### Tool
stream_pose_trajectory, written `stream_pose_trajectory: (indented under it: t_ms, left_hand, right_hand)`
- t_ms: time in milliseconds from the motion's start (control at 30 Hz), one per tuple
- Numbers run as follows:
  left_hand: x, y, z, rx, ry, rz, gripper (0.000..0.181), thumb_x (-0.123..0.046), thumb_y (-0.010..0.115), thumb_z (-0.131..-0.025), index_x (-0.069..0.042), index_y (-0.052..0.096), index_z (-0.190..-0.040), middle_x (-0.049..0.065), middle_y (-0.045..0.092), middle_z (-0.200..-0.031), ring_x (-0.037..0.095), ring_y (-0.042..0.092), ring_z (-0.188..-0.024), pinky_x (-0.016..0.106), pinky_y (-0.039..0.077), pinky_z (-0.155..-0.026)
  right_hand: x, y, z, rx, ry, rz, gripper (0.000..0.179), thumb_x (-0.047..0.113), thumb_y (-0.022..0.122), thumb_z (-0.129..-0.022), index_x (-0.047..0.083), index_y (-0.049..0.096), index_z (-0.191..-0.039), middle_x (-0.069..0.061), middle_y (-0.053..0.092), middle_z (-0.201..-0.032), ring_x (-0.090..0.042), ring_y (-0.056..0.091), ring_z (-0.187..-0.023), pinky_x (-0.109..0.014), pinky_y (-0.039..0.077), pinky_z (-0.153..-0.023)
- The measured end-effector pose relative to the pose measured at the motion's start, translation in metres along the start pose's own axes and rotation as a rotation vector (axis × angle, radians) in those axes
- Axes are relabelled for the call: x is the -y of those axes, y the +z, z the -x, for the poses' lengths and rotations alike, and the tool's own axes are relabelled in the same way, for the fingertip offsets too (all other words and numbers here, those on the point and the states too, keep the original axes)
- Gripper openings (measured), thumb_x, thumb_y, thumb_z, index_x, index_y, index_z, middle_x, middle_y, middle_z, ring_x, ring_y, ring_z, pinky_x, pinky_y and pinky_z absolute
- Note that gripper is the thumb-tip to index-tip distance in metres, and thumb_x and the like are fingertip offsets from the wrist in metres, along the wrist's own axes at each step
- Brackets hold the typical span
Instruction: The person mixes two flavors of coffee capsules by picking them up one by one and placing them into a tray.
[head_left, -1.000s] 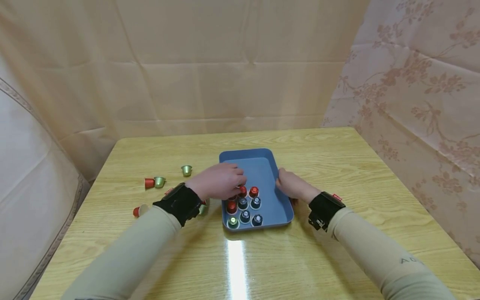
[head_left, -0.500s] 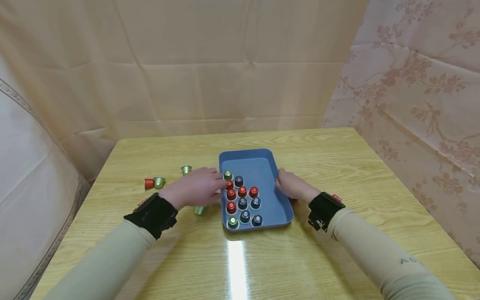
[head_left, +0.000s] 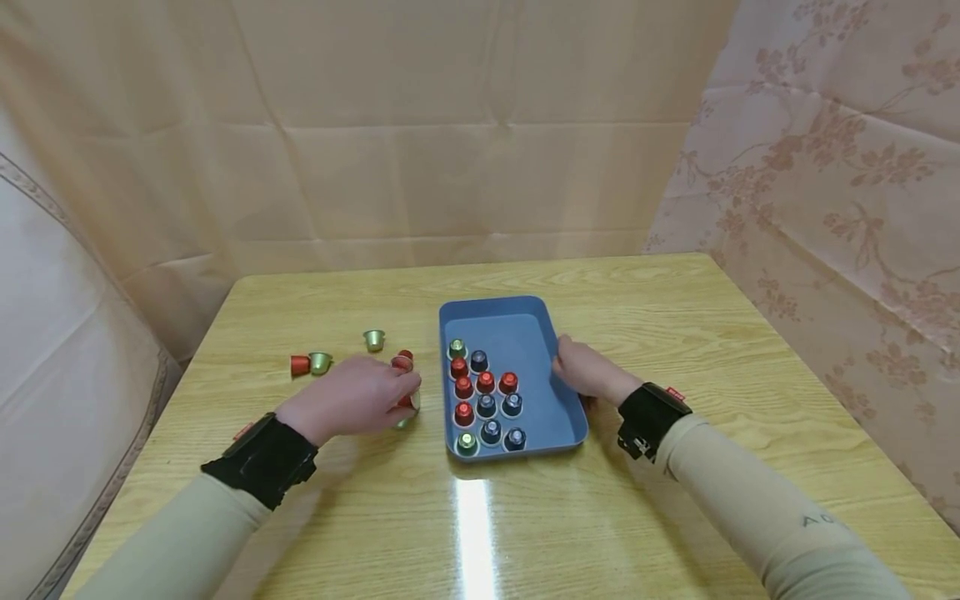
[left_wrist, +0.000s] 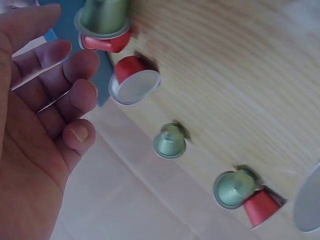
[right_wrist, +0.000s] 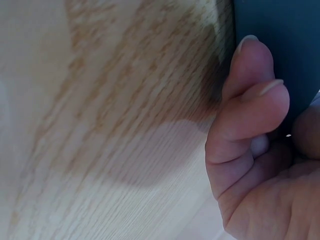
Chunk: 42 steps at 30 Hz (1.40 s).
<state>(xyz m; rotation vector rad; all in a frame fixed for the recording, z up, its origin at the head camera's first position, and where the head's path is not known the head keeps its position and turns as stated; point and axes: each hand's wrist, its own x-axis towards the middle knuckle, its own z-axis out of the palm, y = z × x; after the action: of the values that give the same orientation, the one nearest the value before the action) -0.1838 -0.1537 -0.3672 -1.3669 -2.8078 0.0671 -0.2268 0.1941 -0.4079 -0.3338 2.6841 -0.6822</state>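
Note:
My left hand (head_left: 351, 398) is over the table left of the tray, fingers loosely bent and holding nothing. In the left wrist view its fingers (left_wrist: 80, 102) are apart from a green coffee capsule (left_wrist: 105, 17) and two red coffee capsules, one lying with its pale lid (left_wrist: 135, 87) showing. My right hand (head_left: 588, 369) grips the right rim of a blue tray (head_left: 551, 417). In the right wrist view the curled fingers (right_wrist: 250, 117) lie against the tray's wall (right_wrist: 280, 30). Red, dark blue and green capsules stand lid-down in rows along the tray's left and near parts.
Further left on the wooden table (head_left: 622, 533) lie a red capsule (head_left: 300, 366) and a green capsule (head_left: 320, 363), side by side. Another green capsule (head_left: 373, 340) stands farther back. Cloth curtains (head_left: 465, 167) hang behind the table and at its sides.
My left hand has drawn back leftward out of the tray to the capsules on the table. A green, a red and a dark capsule at the tray's left are now uncovered. My right hand stays put.

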Motion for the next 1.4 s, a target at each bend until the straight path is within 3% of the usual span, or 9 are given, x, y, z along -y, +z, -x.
stream_pose_trajectory:
  t_ms: [200,667,1033,1400]
  left_hand:
    - [0.001,0.007,0.006,0.018,-0.015,0.012,0.031,-0.041,0.071,-0.086,-0.016,0.053,-0.093,-0.009,0.037,-0.055,0.009,0.038,-0.046,0.028,0.034,-0.046]
    - [0.000,0.021,0.009,0.056,-0.018,0.003,0.029,-0.032,0.072,-0.086,-0.015,0.055,-0.102,-0.009,0.044,-0.057,0.009,0.042,-0.047,0.028,0.042,-0.049]
    - [0.001,0.022,0.012,-0.011,0.031,-0.001,0.022,-0.023,0.069,-0.085,-0.015,0.056,-0.099,-0.010,0.041,-0.057,0.008,0.039,-0.046,0.028,0.039,-0.046]
    - [0.004,0.016,0.012,-0.039,0.013,0.029,0.019,-0.023,0.066,-0.084,-0.017,0.055,-0.099,-0.011,0.048,-0.068,0.008,0.043,-0.053,0.028,0.041,-0.050]
  right_hand:
    - [0.001,0.000,0.000,0.002,0.022,-0.021,0.032,0.010,0.032,-0.102,-0.012,0.031,-0.125,-0.021,0.057,-0.074,-0.024,0.057,-0.039,-0.037,0.049,-0.035]
    - [0.001,0.000,0.001,0.002,0.017,-0.012,0.032,0.010,0.032,-0.101,-0.012,0.031,-0.125,-0.020,0.056,-0.074,-0.024,0.056,-0.038,-0.037,0.049,-0.036]
    - [0.001,0.002,0.002,-0.025,-0.001,-0.001,0.025,0.008,0.032,-0.101,-0.010,0.036,-0.117,-0.020,0.056,-0.071,-0.023,0.054,-0.034,-0.037,0.048,-0.034]
    - [0.002,0.001,0.001,-0.022,0.005,-0.013,0.025,0.009,0.033,-0.101,-0.010,0.036,-0.117,-0.020,0.056,-0.073,-0.023,0.055,-0.035,-0.036,0.048,-0.033]
